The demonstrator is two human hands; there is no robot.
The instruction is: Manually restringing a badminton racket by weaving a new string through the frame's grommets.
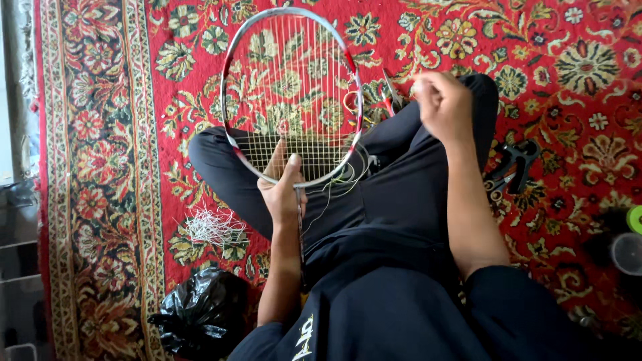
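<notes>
**Racket held over crossed legs on a patterned carpet**

A person sits cross-legged on a red floral carpet, dark trousers filling the lower middle of the view. The left hand closes around the throat of a badminton racket, thumb pressed on the lower strings; its oval frame is silver with red patches, and the pale strings form a tight grid only in the lower part. The right hand is closed in a fist near the frame's right edge, pinching a thin string that trails loose below the frame.

A bundle of cut white string pieces lies on the carpet beside the left knee. A crumpled glossy black plastic bag sits nearer the body. Black pliers-like tools lie right of the right knee, and red-handled cutters lie partly hidden behind the racket.
</notes>
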